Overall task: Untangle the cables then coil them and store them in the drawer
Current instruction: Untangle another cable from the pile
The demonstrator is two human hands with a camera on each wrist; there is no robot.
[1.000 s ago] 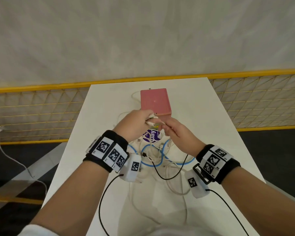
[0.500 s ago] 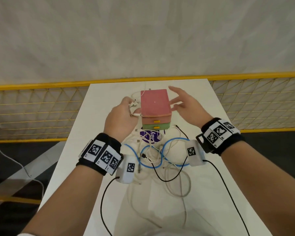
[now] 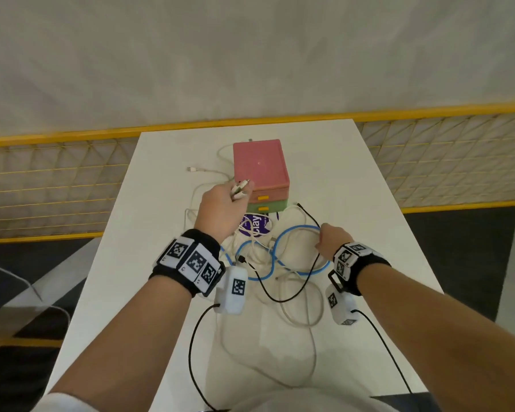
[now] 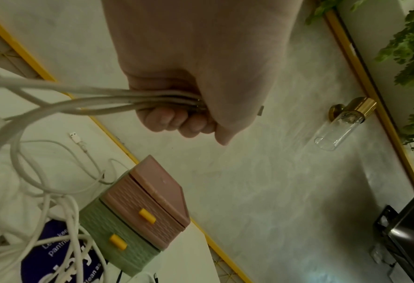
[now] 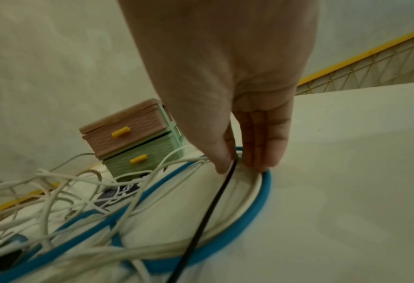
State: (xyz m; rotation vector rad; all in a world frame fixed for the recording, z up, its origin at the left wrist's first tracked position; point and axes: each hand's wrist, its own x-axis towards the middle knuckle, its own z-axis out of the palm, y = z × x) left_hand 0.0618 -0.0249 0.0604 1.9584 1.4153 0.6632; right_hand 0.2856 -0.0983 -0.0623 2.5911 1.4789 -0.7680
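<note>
Black wristbands (image 3: 360,269) with square-coded white tags, white camera pods (image 3: 232,289) (black leads)

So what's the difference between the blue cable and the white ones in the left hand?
The blue cable lies in loops on the table; the white cables are lifted up as a bunch. The left hand grips the white cables in a fist, while the right hand only reaches its fingers down beside the blue cable. The blue one looks thicker. Both run into the same tangle.
</note>
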